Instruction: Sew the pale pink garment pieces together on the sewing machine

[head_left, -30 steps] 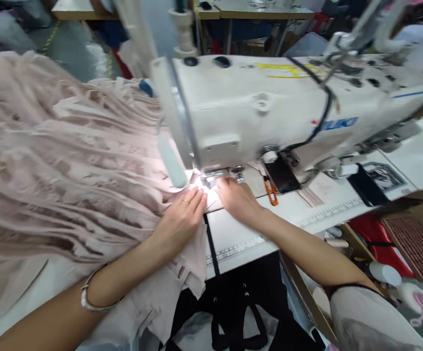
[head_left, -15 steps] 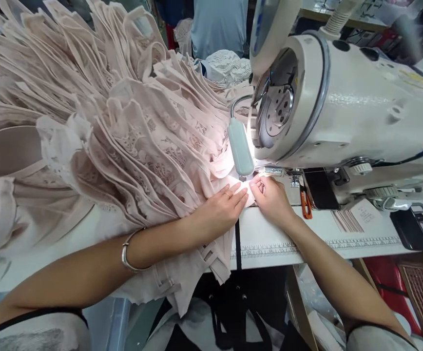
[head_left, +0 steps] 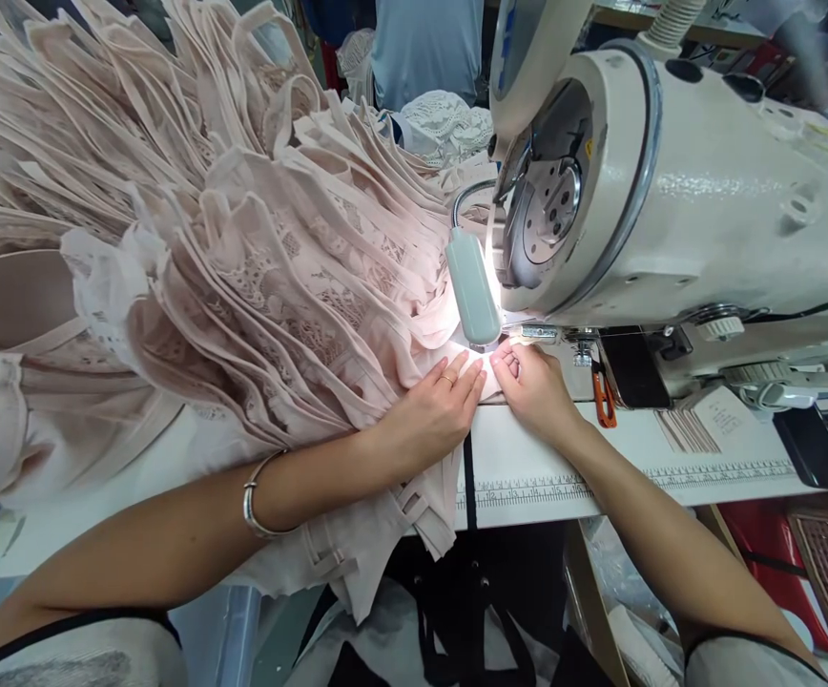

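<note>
One flat left hand (head_left: 429,420) rests on pink fabric (head_left: 385,358), fingers barely spread; right hand (head_left: 534,389) is curled, can't tell if it's gripping anything.

A garment workshop, shown by the large sewing machine (head_left: 721,210) beside heaped lace-trimmed garments (head_left: 342,277).

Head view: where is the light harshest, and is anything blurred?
In the head view, glare peaks under the small lamp, washing out pale fabric near the left hand; same view, the sewing machine shows softer highlights, and a grey shape at upper right is blurred.
</note>
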The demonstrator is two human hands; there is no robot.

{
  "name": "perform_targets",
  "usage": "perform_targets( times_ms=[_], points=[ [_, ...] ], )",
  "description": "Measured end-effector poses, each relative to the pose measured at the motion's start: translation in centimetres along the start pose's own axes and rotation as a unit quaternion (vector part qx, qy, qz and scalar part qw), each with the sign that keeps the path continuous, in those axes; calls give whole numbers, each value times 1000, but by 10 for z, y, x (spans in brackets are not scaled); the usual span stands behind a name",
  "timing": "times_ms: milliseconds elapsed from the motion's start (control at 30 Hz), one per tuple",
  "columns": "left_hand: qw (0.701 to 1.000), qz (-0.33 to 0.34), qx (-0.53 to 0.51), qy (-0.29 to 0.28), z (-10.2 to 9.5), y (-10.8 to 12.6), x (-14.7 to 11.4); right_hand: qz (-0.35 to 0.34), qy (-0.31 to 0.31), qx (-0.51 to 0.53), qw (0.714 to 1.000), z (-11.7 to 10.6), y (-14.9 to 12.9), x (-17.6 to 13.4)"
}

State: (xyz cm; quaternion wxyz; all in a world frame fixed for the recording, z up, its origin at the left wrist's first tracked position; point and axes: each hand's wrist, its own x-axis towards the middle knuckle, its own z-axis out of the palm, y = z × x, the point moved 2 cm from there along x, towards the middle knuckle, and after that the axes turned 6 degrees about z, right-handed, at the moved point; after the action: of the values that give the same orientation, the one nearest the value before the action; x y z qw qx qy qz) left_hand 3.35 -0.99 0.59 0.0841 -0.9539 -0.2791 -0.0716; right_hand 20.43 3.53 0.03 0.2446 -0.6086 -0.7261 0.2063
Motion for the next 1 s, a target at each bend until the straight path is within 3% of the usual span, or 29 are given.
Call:
perform_targets(
  times_ms=[100, 267, 433, 600, 733, 1000],
  points=[
    [1000, 2, 4, 27, 3, -2, 1, -24, 15, -7, 1000, -4, 1, -4],
    [997, -16, -28, 65, 7, -4, 2, -162, 33, -45, 985, -11, 1, -14],
    [995, -88, -42, 37, -3, -8, 4, -232, 14, -189, 954, -8, -7, -18],
    [998, -36, -42, 28, -5, -2, 10, -246, 22, -258, 934, -7, -10, -19],
    [997, -15, -30, 65, 4, 5, 12, -211, -7, -220, 952, -7, -1, -14],
    [996, -14, 3, 87, 15, 5, 13, -132, -54, -186, 972, -6, 19, -7]
  ],
)
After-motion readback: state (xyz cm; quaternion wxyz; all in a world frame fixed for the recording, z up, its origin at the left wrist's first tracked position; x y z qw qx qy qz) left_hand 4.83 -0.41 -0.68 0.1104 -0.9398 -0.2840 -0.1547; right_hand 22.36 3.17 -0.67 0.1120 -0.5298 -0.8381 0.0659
